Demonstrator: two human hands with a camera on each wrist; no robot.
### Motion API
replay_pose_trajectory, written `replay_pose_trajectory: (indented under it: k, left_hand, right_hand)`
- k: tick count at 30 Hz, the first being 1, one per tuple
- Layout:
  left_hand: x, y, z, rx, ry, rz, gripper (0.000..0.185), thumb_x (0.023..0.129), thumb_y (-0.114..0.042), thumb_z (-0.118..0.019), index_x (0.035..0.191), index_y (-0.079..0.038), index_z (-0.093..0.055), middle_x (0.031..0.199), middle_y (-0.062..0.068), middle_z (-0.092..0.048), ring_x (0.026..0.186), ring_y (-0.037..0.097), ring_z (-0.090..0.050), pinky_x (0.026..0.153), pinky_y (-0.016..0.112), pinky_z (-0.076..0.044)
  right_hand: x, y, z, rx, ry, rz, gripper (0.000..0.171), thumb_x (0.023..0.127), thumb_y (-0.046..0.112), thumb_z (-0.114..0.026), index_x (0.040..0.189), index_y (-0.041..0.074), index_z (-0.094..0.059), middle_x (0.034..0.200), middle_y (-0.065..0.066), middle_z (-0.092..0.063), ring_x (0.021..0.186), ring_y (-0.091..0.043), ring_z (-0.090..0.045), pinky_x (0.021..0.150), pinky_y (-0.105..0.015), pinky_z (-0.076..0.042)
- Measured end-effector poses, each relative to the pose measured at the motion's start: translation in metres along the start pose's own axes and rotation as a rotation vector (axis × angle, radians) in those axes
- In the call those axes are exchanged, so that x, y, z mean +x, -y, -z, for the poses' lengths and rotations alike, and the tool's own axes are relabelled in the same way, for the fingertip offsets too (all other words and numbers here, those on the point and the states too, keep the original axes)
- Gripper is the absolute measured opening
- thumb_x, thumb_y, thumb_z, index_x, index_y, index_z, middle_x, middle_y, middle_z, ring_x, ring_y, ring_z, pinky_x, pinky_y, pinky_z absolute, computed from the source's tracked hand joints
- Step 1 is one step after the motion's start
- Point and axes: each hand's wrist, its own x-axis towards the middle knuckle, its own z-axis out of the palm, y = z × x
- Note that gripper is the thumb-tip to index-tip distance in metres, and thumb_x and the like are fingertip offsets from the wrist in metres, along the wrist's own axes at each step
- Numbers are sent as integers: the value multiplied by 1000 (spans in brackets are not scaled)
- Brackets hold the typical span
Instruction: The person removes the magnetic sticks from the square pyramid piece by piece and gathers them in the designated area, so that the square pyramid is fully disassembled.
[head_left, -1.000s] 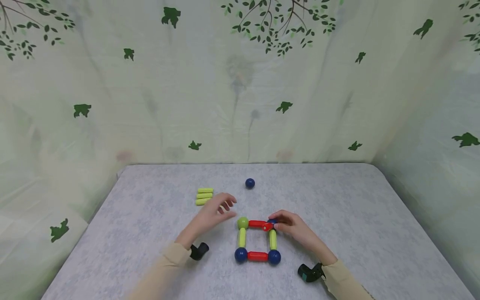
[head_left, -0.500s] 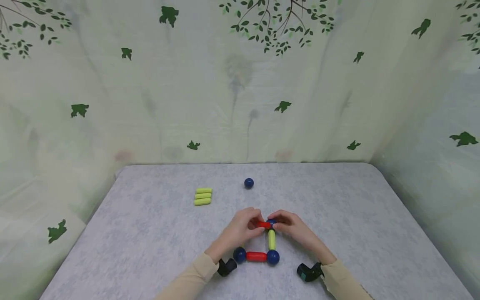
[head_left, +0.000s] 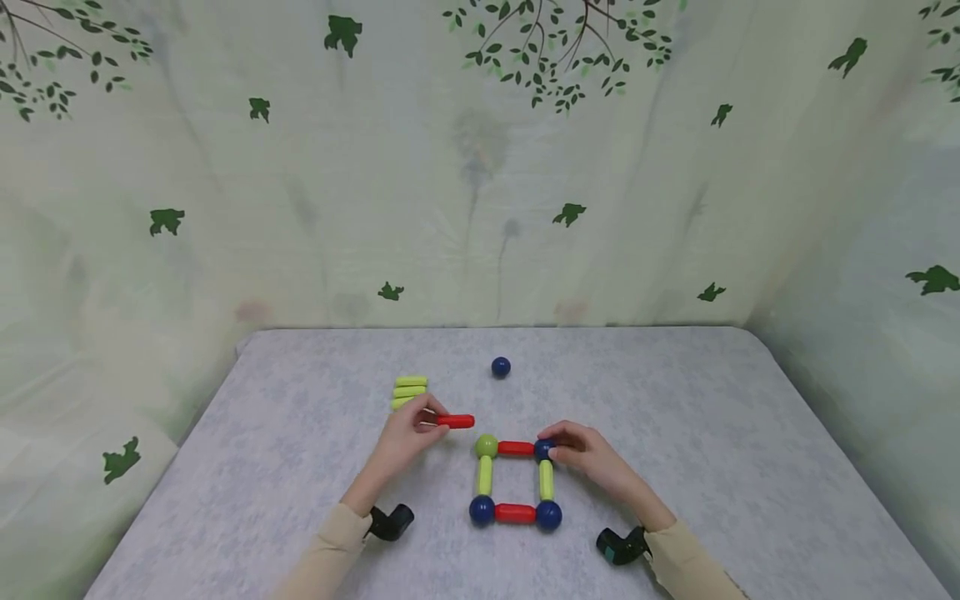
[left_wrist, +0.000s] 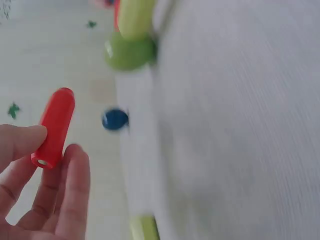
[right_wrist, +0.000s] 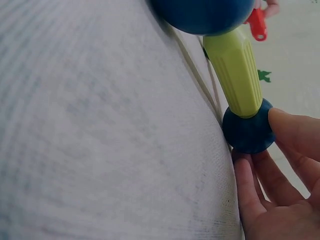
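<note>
My left hand [head_left: 408, 433] pinches one end of a red rod [head_left: 456, 422] between thumb and fingers, lifted above the table left of a square frame. In the left wrist view the red rod [left_wrist: 56, 127] stands tilted, apart from the frame. The square has a green ball [head_left: 487, 446] at its far left corner and blue balls at the others. Red rods form the far and near sides, and yellow-green rods [head_left: 546, 481] the left and right. My right hand [head_left: 592, 458] grips the far right blue ball [right_wrist: 248, 127] with thumb and fingers.
Several yellow-green rods [head_left: 411, 382] lie side by side behind my left hand, partly covered by it. A lone blue ball [head_left: 500, 367] sits farther back on the grey table [head_left: 660, 375]. A leaf-printed curtain [head_left: 420, 183] hangs beyond the far edge.
My left hand reached to the far right corner, took the red rod from beside the blue ball and carried it back left. My right hand has stayed on that ball.
</note>
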Motion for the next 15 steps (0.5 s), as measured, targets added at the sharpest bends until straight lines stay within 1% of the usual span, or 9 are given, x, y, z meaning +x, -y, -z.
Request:
replay_pose_trajectory:
  k: [2, 4, 7, 11, 15]
  left_hand:
    - [-1, 8, 13, 36, -59, 47, 16, 82, 4, -70, 94, -5, -62, 96, 7, -64, 88, 22, -63, 74, 27, -53]
    - [0, 15, 25, 94, -108, 81, 16, 82, 2, -71, 94, -5, -63, 95, 7, -65, 88, 21, -62, 74, 27, -52]
    - [2, 26, 38, 159, -153, 119, 15, 82, 3, -70, 93, -5, -64, 96, 9, -66, 89, 23, -61, 75, 30, -51]
    - [6, 39, 48, 226, -170, 135, 15, 81, 6, -71, 90, -2, -63, 97, 12, -64, 90, 28, -62, 76, 35, -51]
    - [10, 46, 52, 281, -167, 149, 14, 79, 7, -71, 88, -2, -63, 94, 13, -62, 86, 28, -61, 72, 36, -51]
  right_hand:
    - [0, 0, 0, 2, -6, -4, 27, 95, 13, -59, 120, 3, -60, 118, -10, -59, 102, -23, -55, 88, -34, -46]
    - [0, 0, 1, 3, -9, -2, 27, 95, 14, -60, 119, 3, -61, 118, -10, -59, 103, -23, -55, 88, -35, -46]
    - [0, -1, 1, 7, -7, 1, 27, 95, 14, -60, 120, 3, -61, 118, -10, -59, 103, -23, -55, 88, -35, -46]
    - [1, -3, 0, 4, 0, 5, 27, 95, 14, -59, 120, 2, -60, 118, -10, -58, 103, -23, -55, 88, -34, -46]
    - [0, -3, -1, 0, -1, 12, 27, 96, 14, -59, 120, 2, -60, 118, -10, -58, 103, -23, -55, 88, -35, -46]
